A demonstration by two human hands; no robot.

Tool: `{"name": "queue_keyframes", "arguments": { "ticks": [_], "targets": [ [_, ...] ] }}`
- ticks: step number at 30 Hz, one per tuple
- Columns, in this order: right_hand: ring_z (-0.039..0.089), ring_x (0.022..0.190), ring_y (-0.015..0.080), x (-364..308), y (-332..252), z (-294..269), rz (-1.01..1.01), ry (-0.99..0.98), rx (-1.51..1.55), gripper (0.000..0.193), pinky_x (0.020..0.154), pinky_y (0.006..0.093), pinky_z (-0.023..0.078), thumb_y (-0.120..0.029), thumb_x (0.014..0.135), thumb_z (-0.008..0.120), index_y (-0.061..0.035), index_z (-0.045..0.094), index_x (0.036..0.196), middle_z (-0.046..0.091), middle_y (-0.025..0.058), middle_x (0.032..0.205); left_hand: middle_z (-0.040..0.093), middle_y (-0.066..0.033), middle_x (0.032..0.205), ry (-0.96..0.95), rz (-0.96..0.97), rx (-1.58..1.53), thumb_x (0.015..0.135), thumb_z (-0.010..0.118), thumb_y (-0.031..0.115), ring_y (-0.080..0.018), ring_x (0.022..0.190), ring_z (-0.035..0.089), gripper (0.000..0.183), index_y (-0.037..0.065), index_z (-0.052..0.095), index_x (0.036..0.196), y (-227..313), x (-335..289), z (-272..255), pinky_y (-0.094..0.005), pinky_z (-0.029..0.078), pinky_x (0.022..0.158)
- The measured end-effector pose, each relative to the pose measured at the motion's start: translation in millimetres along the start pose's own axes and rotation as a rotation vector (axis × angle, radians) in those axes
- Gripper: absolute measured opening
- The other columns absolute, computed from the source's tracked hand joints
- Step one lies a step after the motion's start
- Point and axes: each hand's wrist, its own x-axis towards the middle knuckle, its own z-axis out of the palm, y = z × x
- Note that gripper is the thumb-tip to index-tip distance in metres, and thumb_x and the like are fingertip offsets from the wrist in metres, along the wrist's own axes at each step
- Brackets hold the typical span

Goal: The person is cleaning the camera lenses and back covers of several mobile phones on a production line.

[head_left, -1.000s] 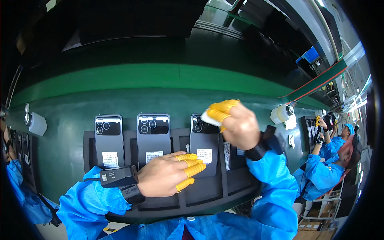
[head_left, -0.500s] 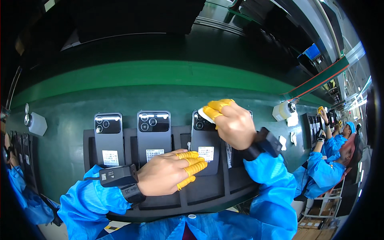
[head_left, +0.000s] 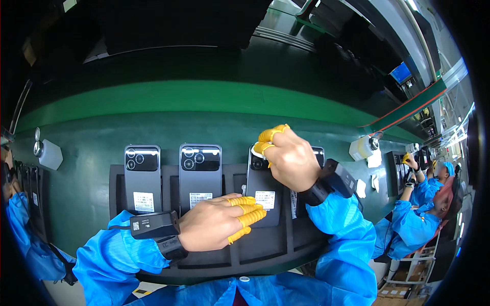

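Four phones would exceed my view's clear count, so several dark grey phones lie back side up in a black foam tray [head_left: 116,181]. Yellow finger cots cover the fingertips of both hands. My left hand [head_left: 217,219] lies with fingers stretched over the lower part of the third phone [head_left: 261,179] from the left, beside its white label [head_left: 264,200]. My right hand [head_left: 293,163] is closed on a white wipe [head_left: 254,152], pressed at that phone's camera end and partly hiding it. Left of it lie a second phone [head_left: 200,181] and a first phone [head_left: 143,181]. Another phone [head_left: 318,154] is mostly hidden behind my right hand.
A white bottle [head_left: 50,155] with a metal top stands at the left, and another bottle [head_left: 361,148] at the right. Crumpled white wipes [head_left: 361,188] lie near the right one. Co-workers in blue sleeves [head_left: 408,227] sit at the right, another person [head_left: 23,217] at the left.
My right hand has shifted slightly left and down with the wipe over the camera end. The left hand stays on the phone. The whole view has moved a little.
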Motion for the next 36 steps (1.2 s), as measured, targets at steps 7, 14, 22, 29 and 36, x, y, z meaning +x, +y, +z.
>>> {"name": "queue_keyframes", "arguments": {
  "ticks": [7,14,22,29,36],
  "targets": [
    [0.066,0.088,0.0358,-38,22,-37,0.177,-0.162,-0.123,0.027,0.076,0.0429,0.057,0.004,0.059,0.069,-0.0015,0.075,0.085,0.066,0.015,0.088,0.067,-0.0077,0.13,-0.003,-0.011,0.011,0.097,0.063,0.026,-0.0232,0.124,0.062,0.044,0.011,0.06,0.139,-3,-5,-1,-0.0389,0.045,0.113],
    [0.063,0.081,0.0351,-7,4,-8,0.043,0.145,0.005,0.021,0.071,0.0436,0.055,0.004,0.062,0.066,-0.0022,0.07,0.082,0.062,0.0138,0.084,0.067,-0.0092,0.128,0.041,0.037,0.012,0.097,0.063,0.026,-0.0251,0.119,0.065,0.043,0.011,0.061,0.138,-5,-2,7,-0.0394,0.047,0.112],
    [0.066,0.084,0.0351,-54,-20,-32,0.217,-0.219,-0.003,0.028,0.073,0.0424,0.058,0.001,0.057,0.07,-0.0009,0.072,0.085,0.065,0.014,0.089,0.068,-0.0096,0.127,0.007,-0.014,0.016,0.097,0.063,0.027,-0.027,0.119,0.065,0.043,0.012,0.061,0.138,-4,-7,2,-0.0392,0.047,0.112],
    [0.064,0.088,0.0304,-33,-19,0,-0.197,0.059,0.036,0.031,0.081,0.0381,0.057,-0.005,0.062,0.069,-0.0006,0.073,0.093,0.065,0.0127,0.095,0.067,-0.0093,0.128,-0.023,0.001,0.017,0.096,0.064,0.027,-0.0263,0.12,0.064,0.045,0.011,0.061,0.137,-2,-3,3,-0.0391,0.048,0.112],
    [0.063,0.08,0.0329,-69,7,-36,0.108,-0.093,-0.103,0.024,0.068,0.0412,0.056,0.002,0.057,0.069,-0.0009,0.07,0.081,0.062,0.0118,0.083,0.067,-0.0091,0.128,0.011,-0.001,0.028,0.096,0.064,0.027,-0.026,0.12,0.064,0.043,0.011,0.061,0.137,-4,-6,3,-0.0395,0.047,0.112]
  ]
}}
